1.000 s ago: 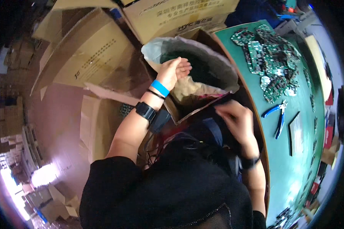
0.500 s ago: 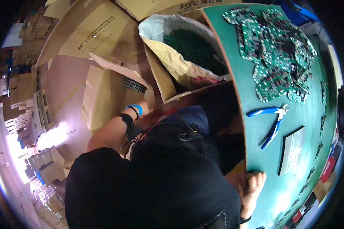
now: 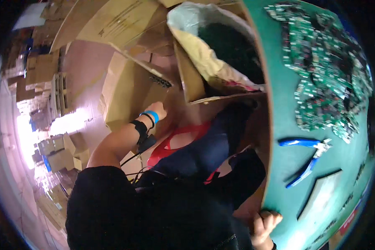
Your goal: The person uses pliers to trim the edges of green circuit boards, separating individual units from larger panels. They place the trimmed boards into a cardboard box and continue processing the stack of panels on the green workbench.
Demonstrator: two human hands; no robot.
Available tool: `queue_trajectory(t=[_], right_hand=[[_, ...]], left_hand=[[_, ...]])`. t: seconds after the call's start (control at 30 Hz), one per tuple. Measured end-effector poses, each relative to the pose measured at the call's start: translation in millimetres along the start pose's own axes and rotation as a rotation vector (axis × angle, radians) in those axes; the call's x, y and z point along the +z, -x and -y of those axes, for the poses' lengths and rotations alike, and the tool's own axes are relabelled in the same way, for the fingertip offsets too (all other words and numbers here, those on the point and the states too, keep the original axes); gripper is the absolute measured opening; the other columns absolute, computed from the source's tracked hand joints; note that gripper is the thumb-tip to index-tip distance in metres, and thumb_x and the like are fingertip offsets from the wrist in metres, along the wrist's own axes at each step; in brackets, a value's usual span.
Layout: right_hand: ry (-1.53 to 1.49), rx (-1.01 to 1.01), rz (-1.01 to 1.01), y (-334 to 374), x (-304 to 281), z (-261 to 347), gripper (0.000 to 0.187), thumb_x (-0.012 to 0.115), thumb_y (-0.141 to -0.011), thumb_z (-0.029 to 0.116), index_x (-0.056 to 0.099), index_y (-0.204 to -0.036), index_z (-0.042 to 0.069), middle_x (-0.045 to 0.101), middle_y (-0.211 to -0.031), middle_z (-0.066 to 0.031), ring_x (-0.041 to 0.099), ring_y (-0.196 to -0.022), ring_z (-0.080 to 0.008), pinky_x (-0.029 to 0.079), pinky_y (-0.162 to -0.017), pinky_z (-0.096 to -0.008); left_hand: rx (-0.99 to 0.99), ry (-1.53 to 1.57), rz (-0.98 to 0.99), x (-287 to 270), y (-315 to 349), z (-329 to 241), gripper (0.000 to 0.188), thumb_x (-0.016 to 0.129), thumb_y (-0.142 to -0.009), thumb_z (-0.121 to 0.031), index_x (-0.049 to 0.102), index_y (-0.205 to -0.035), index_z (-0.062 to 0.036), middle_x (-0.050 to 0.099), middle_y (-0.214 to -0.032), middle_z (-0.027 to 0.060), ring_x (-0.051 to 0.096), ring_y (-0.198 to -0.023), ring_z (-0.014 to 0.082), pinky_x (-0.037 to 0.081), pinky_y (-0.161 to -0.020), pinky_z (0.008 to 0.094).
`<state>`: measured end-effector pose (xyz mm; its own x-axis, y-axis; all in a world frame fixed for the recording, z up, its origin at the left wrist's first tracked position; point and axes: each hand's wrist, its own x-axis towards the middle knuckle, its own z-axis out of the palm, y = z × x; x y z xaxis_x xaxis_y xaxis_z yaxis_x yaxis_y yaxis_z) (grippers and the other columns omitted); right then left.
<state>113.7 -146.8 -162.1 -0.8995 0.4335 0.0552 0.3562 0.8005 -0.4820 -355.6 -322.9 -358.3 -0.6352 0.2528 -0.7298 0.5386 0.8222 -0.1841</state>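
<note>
My left hand (image 3: 157,109), with a blue band at its wrist, is closed at the near rim of an open cardboard box (image 3: 123,89) on the floor; its fingertips are partly hidden. Inside the box, by the raised flap, lies a dark gridded piece (image 3: 160,81), too blurred to name. My right hand (image 3: 266,225) has its fingers curled over the edge of the green table (image 3: 279,200). Blue-handled cutting pliers (image 3: 306,160) lie open on the table beyond that hand, beside a flat grey bar (image 3: 321,195).
Green circuit boards (image 3: 321,71) are heaped at the table's far end, with more along its right side. A lined sack (image 3: 200,50) with dark green contents stands in a carton left of the table. Stacked cardboard (image 3: 41,91) lines the far left. A red thing (image 3: 183,141) shows by my legs.
My view has shifted, and my body has leaned away from the box. The box is tilted differently, its gridded piece now seen more edge-on. My right hand stays at the table edge.
</note>
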Motion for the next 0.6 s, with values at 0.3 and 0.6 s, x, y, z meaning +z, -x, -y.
queue_trajectory(t=[0.3, 0.6], right_hand=[[0.154, 0.498, -0.180, 43, 27, -3, 0.048, 0.057, -0.083, 0.015, 0.043, -0.126, 0.000, 0.052, -0.107, -0.0182, 0.049, -0.092, -0.0338, 0.041, -0.079, -0.0404], [0.685, 0.332, -0.219, 20, 20, -21, 0.057, 0.053, -0.085, 0.026, 0.035, -0.135, 0.005, 0.040, -0.127, -0.0223, 0.040, -0.114, -0.0384, 0.034, -0.094, -0.0476]], left_hand=[[0.437, 0.499, -0.192, 61, -28, 45, 0.046, 0.060, -0.077, -0.032, 0.054, -0.111, -0.0013, 0.058, -0.103, 0.0264, 0.055, -0.099, 0.0392, 0.045, -0.084, 0.0435], [0.860, 0.309, 0.062, 118, 23, 49, 0.022, 0.057, -0.078, -0.022, 0.059, -0.087, -0.0016, 0.061, -0.078, 0.0236, 0.058, -0.077, 0.0426, 0.046, -0.068, 0.0492]])
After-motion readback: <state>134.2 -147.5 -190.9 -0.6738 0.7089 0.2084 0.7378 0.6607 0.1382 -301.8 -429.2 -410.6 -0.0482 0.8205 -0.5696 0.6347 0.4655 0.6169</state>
